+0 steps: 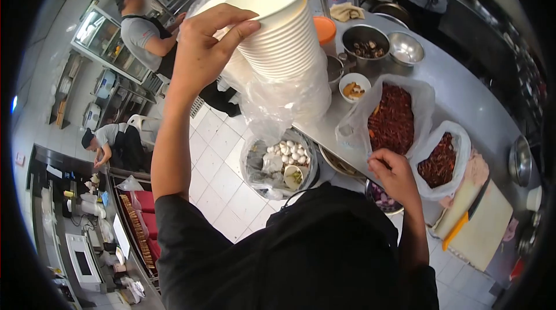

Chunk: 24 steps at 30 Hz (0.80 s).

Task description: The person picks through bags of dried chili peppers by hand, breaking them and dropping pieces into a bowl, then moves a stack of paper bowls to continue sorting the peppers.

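A tall stack of white cups (272,38) stands in crumpled clear plastic (289,98) at the table's edge. My left hand (217,35) pinches the rim of the top cup between thumb and fingers. Lower right, my right hand (394,174) is held with its fingers curled together, just below a plastic bag of dark red dried chillies (392,119); whether it holds anything is too small to tell. A second, smaller bag of chillies (438,162) lies to its right.
On the metal table (457,87) are a pot of mushrooms (366,43), a steel bowl (406,48), and a knife (463,223) on a cutting board (489,229). A bin (255,174) with eggshells stands below. Co-workers (142,32) are at the left.
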Tool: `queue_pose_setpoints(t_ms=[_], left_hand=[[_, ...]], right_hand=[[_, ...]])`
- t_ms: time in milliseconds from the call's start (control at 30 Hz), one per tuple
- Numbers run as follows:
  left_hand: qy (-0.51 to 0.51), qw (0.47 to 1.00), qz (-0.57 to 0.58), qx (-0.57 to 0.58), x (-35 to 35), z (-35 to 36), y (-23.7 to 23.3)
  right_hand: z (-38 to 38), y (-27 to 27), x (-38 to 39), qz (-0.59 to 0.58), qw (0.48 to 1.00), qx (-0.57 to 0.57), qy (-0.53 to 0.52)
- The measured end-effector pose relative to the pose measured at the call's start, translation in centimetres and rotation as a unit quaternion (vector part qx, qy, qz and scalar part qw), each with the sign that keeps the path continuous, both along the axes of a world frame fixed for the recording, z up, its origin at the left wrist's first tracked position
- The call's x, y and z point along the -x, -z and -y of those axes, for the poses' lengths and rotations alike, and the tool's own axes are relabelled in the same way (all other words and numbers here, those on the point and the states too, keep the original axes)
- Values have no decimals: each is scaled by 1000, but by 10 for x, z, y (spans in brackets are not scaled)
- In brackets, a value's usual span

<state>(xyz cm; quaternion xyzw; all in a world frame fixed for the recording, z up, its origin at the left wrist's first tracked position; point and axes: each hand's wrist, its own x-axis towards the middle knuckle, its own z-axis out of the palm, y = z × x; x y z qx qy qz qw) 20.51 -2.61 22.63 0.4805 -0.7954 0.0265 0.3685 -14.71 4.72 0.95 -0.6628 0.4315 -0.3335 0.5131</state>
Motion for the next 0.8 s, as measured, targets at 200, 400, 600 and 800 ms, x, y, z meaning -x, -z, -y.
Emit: queue_pose_setpoints(t_ms=[200, 400, 600, 800], left_hand=[[12, 999, 36, 14, -5, -6, 13], [-20, 966, 59, 253, 38, -30, 35], [155, 979, -116, 70, 95, -78, 100], [190, 936, -215, -205, 131, -96, 168]], right_hand=[[6, -14, -50, -3, 996, 39, -76], [10, 44, -163, -81, 964, 160, -197], [14, 35, -115, -134, 963, 153, -177], [22, 16, 69, -235, 950, 52, 201]])
